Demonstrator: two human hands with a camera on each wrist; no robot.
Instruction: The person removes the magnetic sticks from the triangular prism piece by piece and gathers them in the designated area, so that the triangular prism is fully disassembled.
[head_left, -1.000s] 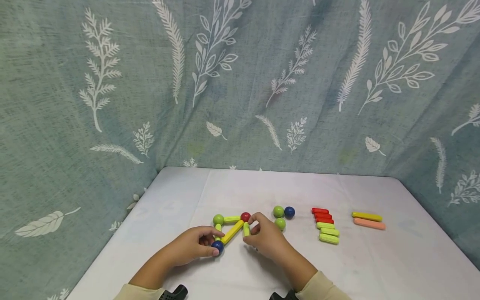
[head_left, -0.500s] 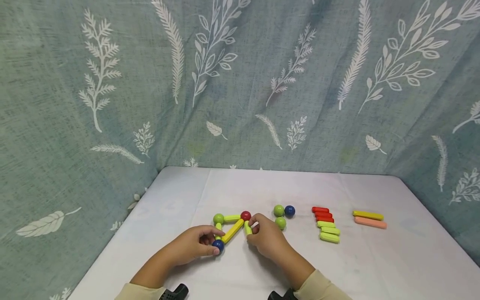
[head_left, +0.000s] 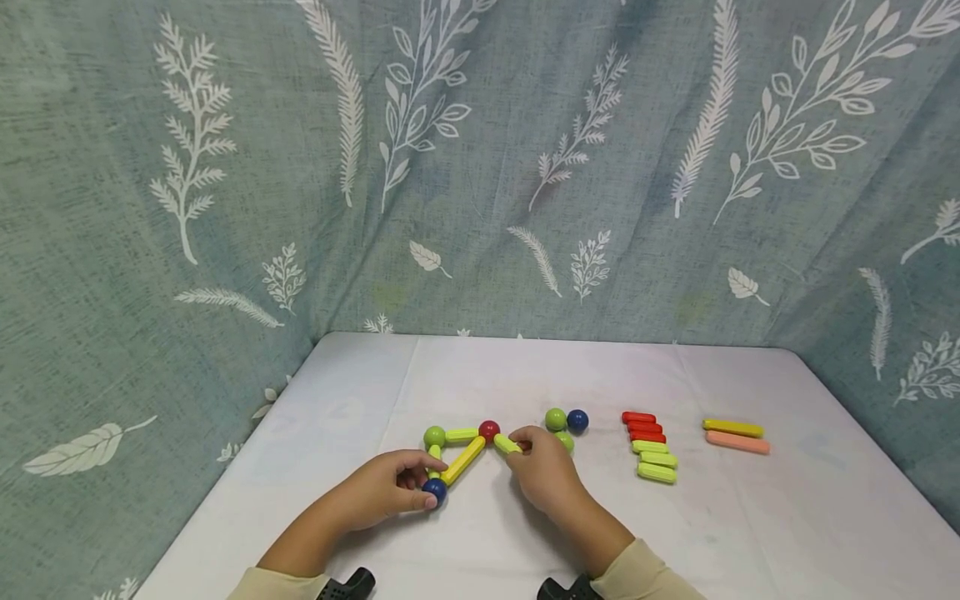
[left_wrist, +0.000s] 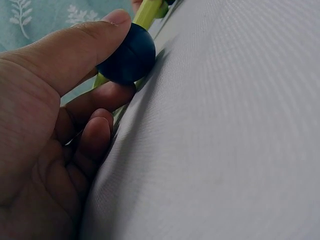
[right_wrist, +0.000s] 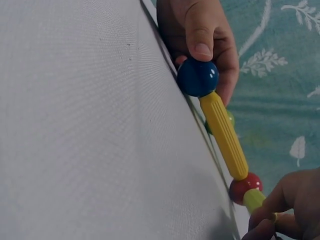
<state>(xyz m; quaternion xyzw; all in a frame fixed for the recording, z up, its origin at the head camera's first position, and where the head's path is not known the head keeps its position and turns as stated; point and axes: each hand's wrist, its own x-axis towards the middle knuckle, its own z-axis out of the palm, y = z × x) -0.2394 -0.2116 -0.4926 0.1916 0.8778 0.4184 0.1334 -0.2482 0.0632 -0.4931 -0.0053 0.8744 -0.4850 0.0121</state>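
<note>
- The left hand (head_left: 386, 492) has its fingers pinching a blue ball (head_left: 434, 490) at the near corner of a small triangle lying on the bench (head_left: 712, 533).
- The right hand (head_left: 545, 471) pinches the outer end of a short lime rod (head_left: 507, 444), whose other end touches the red ball (head_left: 489, 431).
- A yellow rod (head_left: 465, 461) joins blue to red; the far-left corner is a green ball (head_left: 434, 437).
- The step in hand looks like setting the angle of that held rod while the left hand steadies the frame.
- The next move probably calls for letting the rod go gently, so its contact with the red ball survives.
- No container shows; the spare balls (head_left: 556, 419), red rods (head_left: 646, 427), lime rods (head_left: 656, 460) and longer yellow and salmon rods (head_left: 737, 442) lie loose to the right.
</note>
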